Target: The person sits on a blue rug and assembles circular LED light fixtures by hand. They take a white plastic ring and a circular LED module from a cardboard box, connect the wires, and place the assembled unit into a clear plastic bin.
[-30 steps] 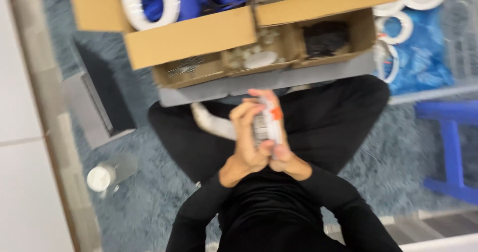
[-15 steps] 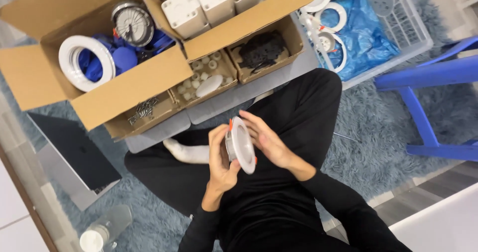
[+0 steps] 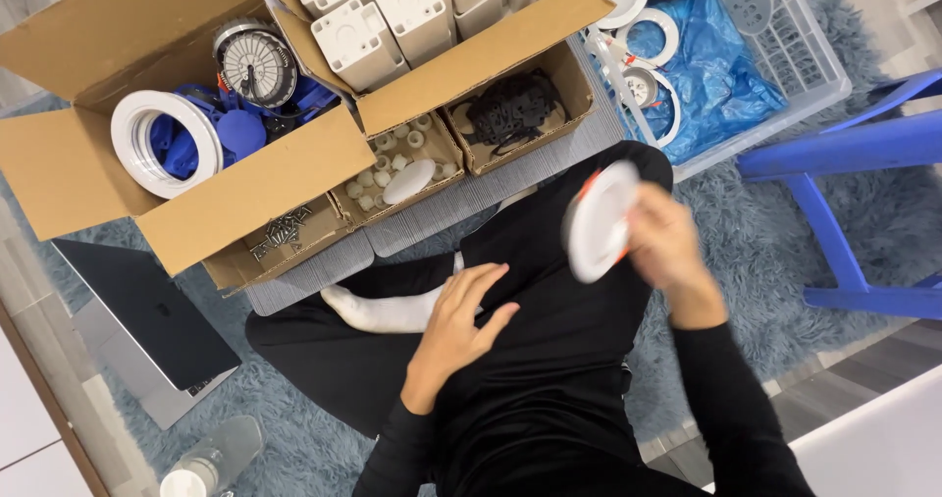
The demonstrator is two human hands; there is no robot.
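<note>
Right hand (image 3: 672, 252) closed its grip on the white round lamp (image 3: 599, 220), held above the lap, near the crate (image 3: 819, 65). Left hand (image 3: 466, 320) lay open, empty, on the thigh. Advisable: support the rim evenly.

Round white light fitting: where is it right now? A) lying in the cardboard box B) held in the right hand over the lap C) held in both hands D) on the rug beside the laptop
B: the right hand alone grips the round white light fitting above the lap, while the left hand rests empty on the leg.
</note>
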